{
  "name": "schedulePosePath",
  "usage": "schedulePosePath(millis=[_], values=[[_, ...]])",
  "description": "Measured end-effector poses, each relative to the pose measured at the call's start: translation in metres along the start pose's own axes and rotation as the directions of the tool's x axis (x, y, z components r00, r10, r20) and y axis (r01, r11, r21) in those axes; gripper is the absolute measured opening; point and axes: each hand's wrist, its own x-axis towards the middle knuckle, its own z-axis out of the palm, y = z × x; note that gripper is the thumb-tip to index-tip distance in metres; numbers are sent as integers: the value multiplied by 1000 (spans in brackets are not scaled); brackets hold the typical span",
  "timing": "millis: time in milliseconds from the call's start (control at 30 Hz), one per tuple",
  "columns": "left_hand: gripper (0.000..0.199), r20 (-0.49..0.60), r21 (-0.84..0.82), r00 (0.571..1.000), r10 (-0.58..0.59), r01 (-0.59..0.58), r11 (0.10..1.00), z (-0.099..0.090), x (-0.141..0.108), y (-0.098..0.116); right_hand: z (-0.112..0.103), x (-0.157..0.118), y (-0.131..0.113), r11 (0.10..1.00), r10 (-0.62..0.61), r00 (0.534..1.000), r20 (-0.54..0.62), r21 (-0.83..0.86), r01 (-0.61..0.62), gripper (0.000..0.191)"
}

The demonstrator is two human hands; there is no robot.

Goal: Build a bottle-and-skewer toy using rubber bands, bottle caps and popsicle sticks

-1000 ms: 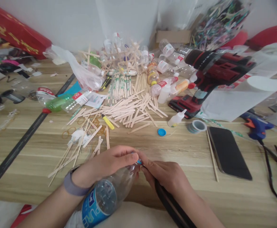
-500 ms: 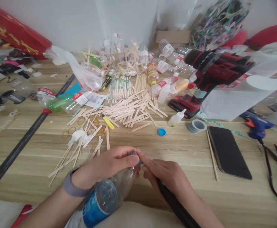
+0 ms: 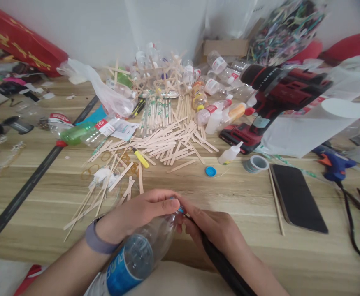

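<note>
A clear plastic bottle (image 3: 161, 236) with a blue label lies tilted across my lap, its neck pointing up and right. My left hand (image 3: 150, 209) is wrapped round the neck, thumb on top near a bit of blue (image 3: 180, 209) at the mouth. Gripped in my right hand (image 3: 213, 228) is a long black-handled tool (image 3: 221, 261), running from the bottle mouth toward the lower right. Its narrow dark end meets the neck; the exact tip is hidden by my fingers. Both hands touch each other at the bottle mouth.
Beyond my hands lie a heap of wooden craft sticks (image 3: 167, 144), a blue cap (image 3: 210, 171) and a small glue bottle (image 3: 231, 153). A red cordless drill (image 3: 278, 98) stands at right, near a phone (image 3: 298, 197) and a glue gun (image 3: 334, 162). Several plastic bottles crowd the back.
The black tool's narrow end shows more clearly at the bottle neck, and my right-hand fingers have shifted slightly. My left hand keeps its hold on the bottle.
</note>
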Motion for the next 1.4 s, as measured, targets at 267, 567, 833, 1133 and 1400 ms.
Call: schedulePosePath(millis=[267,567,833,1133,1400], values=[[53,25,208,1000,16,-21,978,-5,4,1,-7,0,5,985,-131,990,45,-108,135,54],[41,-26,554,999,46,-24,832,-3,-2,1,-13,-2,8,971,-153,981,120,-169,172,51],[40,12,333,1000,14,-18,943,-3,-1,0,-14,-1,10,988,-150,981,123,-15,153,65],[39,47,-72,999,-11,15,997,-6,3,-9,-13,0,-8,989,93,991,98,102,-103,42],[39,82,-154,997,-3,16,988,-4,5,-10,-14,4,-4,999,-20,994,111,51,15,50]])
